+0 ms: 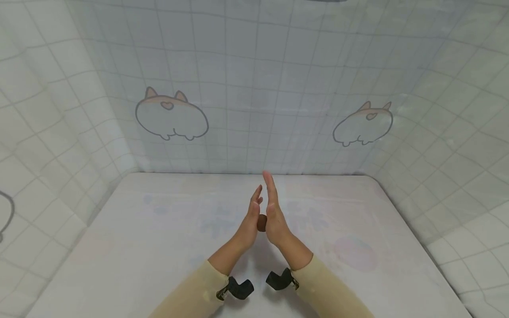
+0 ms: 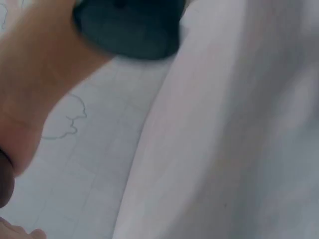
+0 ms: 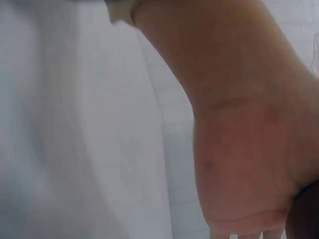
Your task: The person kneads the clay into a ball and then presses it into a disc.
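A small brown rounded lump (image 1: 261, 223) sits between my two palms, above the white tabletop. My left hand (image 1: 249, 224) lies flat against its left side, fingers straight and pointing up and forward. On the other side my right hand (image 1: 276, 221) presses with its palm, its straight fingers reaching higher than the left ones. In the left wrist view the brown lump (image 2: 5, 179) is cut off by the left edge. The right wrist view has part of the dark lump (image 3: 305, 215) beside the heel of a palm at the lower right.
A pale tabletop (image 1: 167, 247) with faint coloured patterns lies beneath my hands. White cloth walls (image 1: 254, 101) with grid lines and animal drawings rise behind and at both sides. Black wrist cameras (image 1: 241, 289) jut inward from the cream sleeves (image 1: 195, 291).
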